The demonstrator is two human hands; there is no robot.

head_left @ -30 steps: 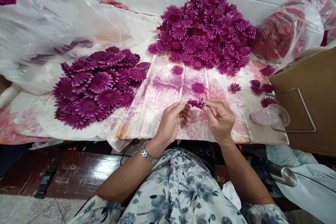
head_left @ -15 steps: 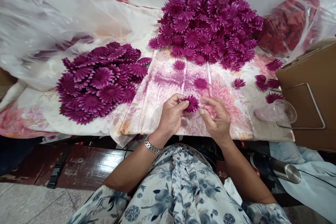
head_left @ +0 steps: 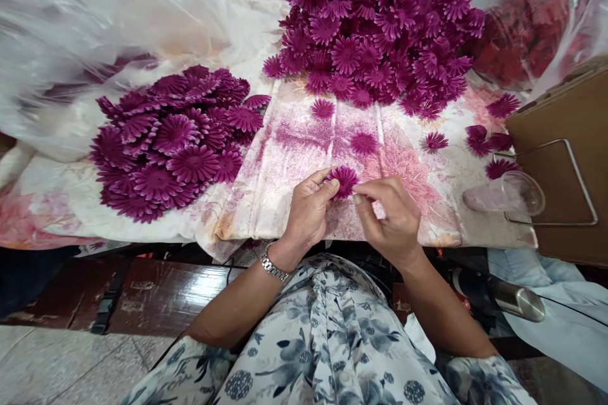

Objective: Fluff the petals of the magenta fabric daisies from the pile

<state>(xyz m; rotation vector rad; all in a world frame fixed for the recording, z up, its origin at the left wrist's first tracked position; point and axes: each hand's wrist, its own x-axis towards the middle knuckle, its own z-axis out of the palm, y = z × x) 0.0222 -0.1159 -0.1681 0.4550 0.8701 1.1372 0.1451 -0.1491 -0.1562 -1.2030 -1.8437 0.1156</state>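
A purple artificial flower [head_left: 344,182] with narrow petals is pinched by its left side between the thumb and fingers of my left hand [head_left: 311,202]. My right hand [head_left: 389,215] meets the flower's right edge with thumb and forefinger closed together at the petal tips. Just beyond my hands, a single purple flower head [head_left: 363,143] lies on the floral cloth [head_left: 294,202]. Flatter, wider flower heads form a pile [head_left: 173,145] to the left. A taller heap of purple flowers [head_left: 380,31] rises at the back.
Cardboard box [head_left: 565,164] at the right, with a bent metal wire [head_left: 582,183] before it. A clear plastic cup [head_left: 503,195] lies on its side nearby, beside several loose flower pieces [head_left: 479,139]. Plastic bags stand behind: one whitish [head_left: 109,19], one holding red pieces [head_left: 536,25].
My right hand has moved left from beside the flower, and its spread thumb and forefinger have closed at the petal edge. The flower now faces upward more, still in my left hand.
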